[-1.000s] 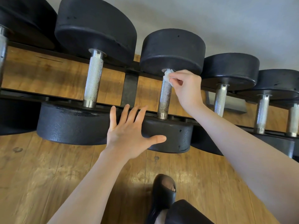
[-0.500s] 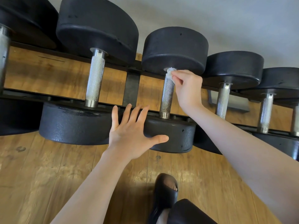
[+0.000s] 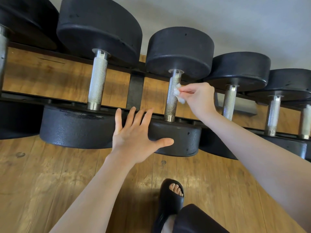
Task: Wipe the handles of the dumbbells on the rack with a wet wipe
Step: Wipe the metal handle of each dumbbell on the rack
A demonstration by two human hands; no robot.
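Observation:
Several black dumbbells with knurled metal handles lie across a black rack (image 3: 136, 91). My right hand (image 3: 198, 98) pinches a crumpled white wet wipe (image 3: 178, 95) against the right side of the middle dumbbell's handle (image 3: 172, 101), about halfway along it. My left hand (image 3: 134, 137) lies flat with fingers spread on the near heads of the middle dumbbell (image 3: 178, 140) and the larger one (image 3: 75, 126) to its left. The larger dumbbell's handle (image 3: 97, 81) is bare.
Smaller dumbbells continue to the right, their handles (image 3: 229, 101) (image 3: 272, 113) exposed. Wooden floor (image 3: 50, 182) lies under and before the rack. My foot in a black sandal (image 3: 171, 197) stands close below the rack. A grey wall (image 3: 235, 22) is behind.
My right hand has slid the wipe down from the top end of the middle handle to about its midpoint. My left hand has stayed on the dumbbell heads.

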